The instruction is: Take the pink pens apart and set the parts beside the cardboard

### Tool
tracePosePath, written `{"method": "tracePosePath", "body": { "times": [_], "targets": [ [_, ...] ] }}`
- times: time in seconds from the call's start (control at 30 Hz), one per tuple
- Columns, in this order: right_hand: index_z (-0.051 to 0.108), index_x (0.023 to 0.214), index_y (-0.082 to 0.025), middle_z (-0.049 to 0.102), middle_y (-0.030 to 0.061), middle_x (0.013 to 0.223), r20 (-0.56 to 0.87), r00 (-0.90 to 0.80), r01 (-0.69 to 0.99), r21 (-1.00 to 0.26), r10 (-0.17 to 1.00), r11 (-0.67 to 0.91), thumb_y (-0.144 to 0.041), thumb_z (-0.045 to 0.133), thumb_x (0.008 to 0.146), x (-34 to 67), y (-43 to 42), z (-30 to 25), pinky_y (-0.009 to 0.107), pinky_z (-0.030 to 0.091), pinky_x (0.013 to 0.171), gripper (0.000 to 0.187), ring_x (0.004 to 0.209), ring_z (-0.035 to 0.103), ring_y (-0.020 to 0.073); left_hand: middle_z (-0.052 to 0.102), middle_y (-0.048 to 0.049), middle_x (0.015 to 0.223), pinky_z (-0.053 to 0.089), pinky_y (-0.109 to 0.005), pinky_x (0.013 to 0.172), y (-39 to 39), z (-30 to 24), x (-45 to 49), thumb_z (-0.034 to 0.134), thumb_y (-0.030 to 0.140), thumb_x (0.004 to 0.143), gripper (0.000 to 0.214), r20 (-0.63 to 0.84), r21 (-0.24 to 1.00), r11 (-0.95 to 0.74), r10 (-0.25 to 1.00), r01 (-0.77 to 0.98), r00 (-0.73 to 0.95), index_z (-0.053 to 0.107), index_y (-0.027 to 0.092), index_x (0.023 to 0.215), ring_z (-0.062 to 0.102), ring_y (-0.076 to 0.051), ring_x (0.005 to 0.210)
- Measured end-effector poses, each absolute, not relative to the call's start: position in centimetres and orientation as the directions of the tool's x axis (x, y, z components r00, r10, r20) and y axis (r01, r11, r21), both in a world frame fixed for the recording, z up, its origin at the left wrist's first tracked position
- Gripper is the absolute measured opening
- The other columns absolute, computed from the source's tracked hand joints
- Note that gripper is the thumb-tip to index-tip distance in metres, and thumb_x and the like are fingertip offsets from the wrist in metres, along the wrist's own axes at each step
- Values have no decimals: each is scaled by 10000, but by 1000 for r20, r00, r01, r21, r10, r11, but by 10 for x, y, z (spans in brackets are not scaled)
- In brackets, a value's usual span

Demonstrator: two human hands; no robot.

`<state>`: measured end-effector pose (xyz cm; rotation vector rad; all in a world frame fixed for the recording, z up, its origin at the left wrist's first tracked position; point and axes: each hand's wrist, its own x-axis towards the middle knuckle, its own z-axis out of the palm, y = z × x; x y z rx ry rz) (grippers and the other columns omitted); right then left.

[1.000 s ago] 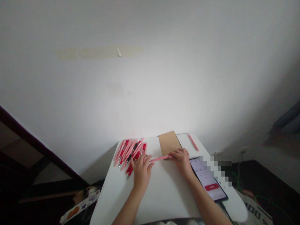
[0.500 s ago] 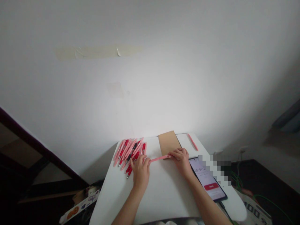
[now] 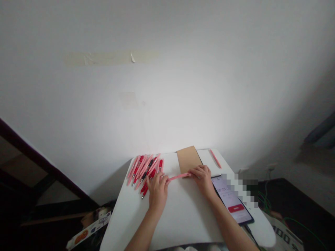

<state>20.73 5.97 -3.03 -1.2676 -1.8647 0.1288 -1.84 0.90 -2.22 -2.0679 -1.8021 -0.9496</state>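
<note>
A slim pink pen [image 3: 178, 176] lies sideways between my two hands, just above or on the white table. Its left end is pinched in the fingers of my left hand [image 3: 158, 186]. Closed on its right end is my right hand [image 3: 201, 175], beside the near edge of a brown notebook [image 3: 188, 158]. Close to the left hand is a heap of pens [image 3: 146, 170], mostly pink, with some red and black ones. The fingers partly hide both ends of the held pen.
A single pink pen [image 3: 215, 159] rests at the table's far right corner. By my right forearm lies a phone [image 3: 231, 200] showing a timer, with a cable at its lower end. The white table [image 3: 183, 219] stands against the wall [image 3: 167, 87].
Almost nothing differs. Both hands keep hold of the pink pen in the same place, with only a very slight shift of the fingers.
</note>
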Motion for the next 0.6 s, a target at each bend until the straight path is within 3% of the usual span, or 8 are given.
{"method": "tracePosePath", "body": {
  "times": [0.6],
  "targets": [
    [731, 926, -318, 722, 15, 927, 562, -29, 695, -583, 827, 420, -425, 535, 918, 209, 59, -29, 432, 324, 934, 224, 978, 513, 251, 649, -69, 1139, 235, -664, 1086, 5, -13, -19, 427, 149, 921, 224, 534, 262, -96, 843, 960, -62, 625, 238, 974, 590, -244, 1111]
  ]
}}
